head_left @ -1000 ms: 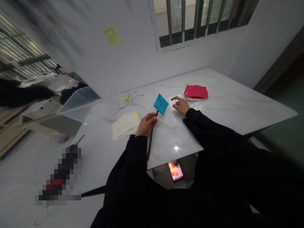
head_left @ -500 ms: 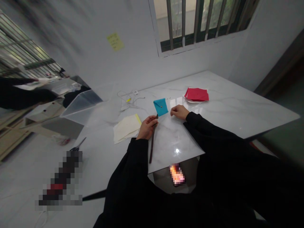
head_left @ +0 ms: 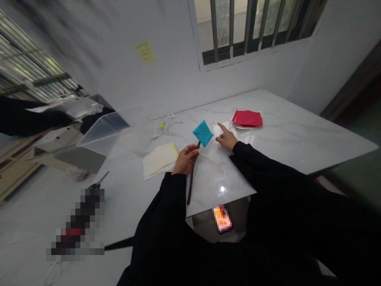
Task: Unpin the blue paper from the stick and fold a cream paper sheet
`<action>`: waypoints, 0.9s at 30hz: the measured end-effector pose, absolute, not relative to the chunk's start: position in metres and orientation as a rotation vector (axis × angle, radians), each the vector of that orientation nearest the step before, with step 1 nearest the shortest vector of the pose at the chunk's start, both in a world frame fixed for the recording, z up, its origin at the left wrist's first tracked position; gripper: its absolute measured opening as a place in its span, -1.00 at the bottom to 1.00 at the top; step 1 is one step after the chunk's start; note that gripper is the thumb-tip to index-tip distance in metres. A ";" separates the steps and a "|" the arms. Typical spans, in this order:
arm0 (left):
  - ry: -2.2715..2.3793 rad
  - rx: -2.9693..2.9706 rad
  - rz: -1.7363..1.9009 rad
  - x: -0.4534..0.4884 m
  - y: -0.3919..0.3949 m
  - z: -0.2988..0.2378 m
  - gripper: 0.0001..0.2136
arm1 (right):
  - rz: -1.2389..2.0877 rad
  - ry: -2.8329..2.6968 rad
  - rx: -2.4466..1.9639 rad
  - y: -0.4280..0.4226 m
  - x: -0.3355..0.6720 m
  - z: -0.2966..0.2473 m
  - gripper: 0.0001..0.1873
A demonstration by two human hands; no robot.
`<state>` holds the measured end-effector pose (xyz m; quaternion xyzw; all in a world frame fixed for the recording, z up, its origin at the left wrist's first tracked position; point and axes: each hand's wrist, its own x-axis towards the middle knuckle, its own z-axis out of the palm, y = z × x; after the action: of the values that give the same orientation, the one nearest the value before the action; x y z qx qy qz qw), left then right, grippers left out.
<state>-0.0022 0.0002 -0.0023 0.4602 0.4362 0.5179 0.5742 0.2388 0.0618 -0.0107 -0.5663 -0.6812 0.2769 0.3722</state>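
My left hand (head_left: 185, 159) grips a dark thin stick (head_left: 191, 178) that carries a blue folded paper square (head_left: 203, 133) pinned at its top end, like a pinwheel. The stick's lower end reaches toward the table's near edge. My right hand (head_left: 226, 138) hovers just right of the blue paper, index finger stretched out toward it and the other fingers curled, with nothing in it. Beneath that hand lies a small white sheet (head_left: 218, 128).
On the white marble table (head_left: 285, 135) lie a stack of red paper (head_left: 248, 118), cream and yellow sheets (head_left: 159, 159), a white cable (head_left: 162, 121), scissors (head_left: 98, 182) and a clear plastic box (head_left: 104, 129). A phone (head_left: 222, 218) glows below the table edge. A person's dark sleeve (head_left: 32, 119) is at left.
The blue paper has turned from a square stance to a diamond stance on the stick. My right hand went from a closed pinch to a pointing finger beside it.
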 end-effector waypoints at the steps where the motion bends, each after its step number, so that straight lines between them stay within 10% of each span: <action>1: 1.027 1.077 1.219 -0.002 0.000 -0.002 -0.60 | 0.709 -1.780 -1.439 0.062 0.240 -0.010 -0.11; 6: 1.037 1.046 1.243 -0.002 0.000 -0.001 -0.62 | 0.762 -2.005 -1.427 0.066 0.242 -0.007 -0.73; 14: 1.029 1.051 1.217 -0.001 -0.001 0.000 -0.62 | 0.725 -1.863 -1.440 0.065 0.241 -0.010 -0.36; 18: 1.031 1.060 1.222 -0.002 -0.001 0.000 -0.62 | 0.813 -2.124 -1.341 0.066 0.243 -0.008 -0.72; 27: 1.011 1.029 1.236 -0.002 0.002 -0.002 -0.60 | 0.767 -2.064 -1.384 0.064 0.240 -0.006 -0.75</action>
<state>-0.0021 0.0018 -0.0024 0.4405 0.4330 0.5292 0.5817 0.2403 0.0636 -0.0059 -0.5129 -0.7648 0.2841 0.2670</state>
